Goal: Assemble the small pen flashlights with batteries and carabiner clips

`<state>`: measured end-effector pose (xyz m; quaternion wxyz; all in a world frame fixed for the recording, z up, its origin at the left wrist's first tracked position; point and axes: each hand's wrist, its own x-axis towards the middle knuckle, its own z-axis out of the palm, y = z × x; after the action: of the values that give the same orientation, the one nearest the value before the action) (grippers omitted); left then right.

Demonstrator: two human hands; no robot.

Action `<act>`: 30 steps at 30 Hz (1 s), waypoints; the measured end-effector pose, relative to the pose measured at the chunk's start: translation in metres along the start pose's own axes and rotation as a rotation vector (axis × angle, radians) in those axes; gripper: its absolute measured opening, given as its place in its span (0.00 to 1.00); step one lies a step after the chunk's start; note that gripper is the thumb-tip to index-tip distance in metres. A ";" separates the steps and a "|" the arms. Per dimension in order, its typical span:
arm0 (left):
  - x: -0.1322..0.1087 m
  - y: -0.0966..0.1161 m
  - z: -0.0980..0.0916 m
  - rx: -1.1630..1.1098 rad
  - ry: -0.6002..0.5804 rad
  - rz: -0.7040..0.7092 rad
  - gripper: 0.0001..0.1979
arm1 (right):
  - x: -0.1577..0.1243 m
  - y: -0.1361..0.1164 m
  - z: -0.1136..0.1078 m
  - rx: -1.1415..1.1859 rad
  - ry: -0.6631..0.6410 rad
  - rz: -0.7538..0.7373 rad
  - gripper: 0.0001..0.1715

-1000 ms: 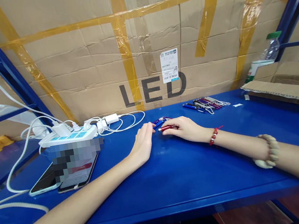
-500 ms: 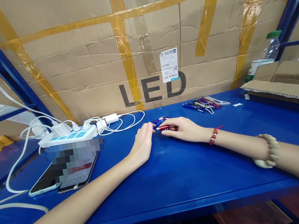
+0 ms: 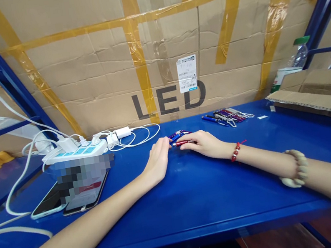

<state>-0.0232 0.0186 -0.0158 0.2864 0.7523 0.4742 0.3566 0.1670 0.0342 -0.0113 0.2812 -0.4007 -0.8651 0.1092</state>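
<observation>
My right hand (image 3: 206,143) is closed around a small red keychain flashlight (image 3: 181,143), whose end points left toward my other hand. My left hand (image 3: 158,159) rests on its edge on the blue shelf, fingers stretched out and together, the tips by the red flashlight's end. Just behind the fingertips of both hands lie a few blue and purple keychain flashlights (image 3: 176,135), partly hidden. Farther back on the right is a pile of similar flashlights (image 3: 224,117) in blue, purple, red and silver, with metal carabiner clips.
A white power strip (image 3: 75,153) with chargers and cables sits at the left, behind two phones (image 3: 84,192) on the blue shelf (image 3: 204,202). At the right are an open cardboard box (image 3: 317,102) and a bottle (image 3: 298,55). Taped cardboard (image 3: 97,76) stands behind.
My right hand and the red flashlight have shifted very slightly, with its left end a little lower. My left hand stays almost still; the view has moved a little.
</observation>
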 end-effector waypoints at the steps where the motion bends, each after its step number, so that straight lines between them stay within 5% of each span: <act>1: 0.000 0.000 0.000 -0.003 0.000 0.003 0.23 | 0.000 0.000 0.000 -0.002 -0.002 0.002 0.17; 30: 0.000 0.002 0.000 0.031 -0.011 -0.010 0.23 | 0.000 -0.001 -0.001 -0.069 -0.022 -0.008 0.18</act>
<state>-0.0218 0.0177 -0.0141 0.2793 0.7562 0.4818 0.3435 0.1666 0.0332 -0.0101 0.2583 -0.4055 -0.8730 0.0828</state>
